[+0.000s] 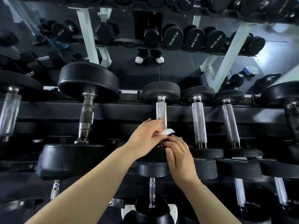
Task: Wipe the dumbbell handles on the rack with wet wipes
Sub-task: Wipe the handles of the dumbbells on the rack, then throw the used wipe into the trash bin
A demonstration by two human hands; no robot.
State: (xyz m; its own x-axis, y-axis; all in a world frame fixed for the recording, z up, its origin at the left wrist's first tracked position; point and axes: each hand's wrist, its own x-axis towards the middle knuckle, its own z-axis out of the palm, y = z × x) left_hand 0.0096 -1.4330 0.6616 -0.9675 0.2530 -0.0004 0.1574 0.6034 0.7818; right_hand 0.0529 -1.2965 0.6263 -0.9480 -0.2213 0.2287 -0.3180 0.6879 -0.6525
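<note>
Right at the middle of the view, a white wet wipe (167,132) is bunched against the near end of a knurled chrome dumbbell handle (161,110), the handle of a small black dumbbell lying on the upper tier of the rack (113,110). The left hand (145,136) reaches in from the lower left with its fingers curled, pinching the wipe against the metal. The right hand (179,157) lies just beside it on the near black head of the same dumbbell, fingers fairly straight and together, gripping nothing; that head is mostly hidden under the two hands. The far head (161,89) of the dumbbell points toward a mirror. To the right, two more dumbbells with knurled handles (199,122) lie side by side, near one another. To the left sits a much larger dumbbell (88,80) with a darker, ringed handle. Below the hands, on a lower tier, a thin chrome handle (152,191) shows between black heads. The mirror (178,70) behind the rack reflects dark floor mats, white rack legs, more dumbbells and a person's dark trousers and white shoes (149,59).
</note>
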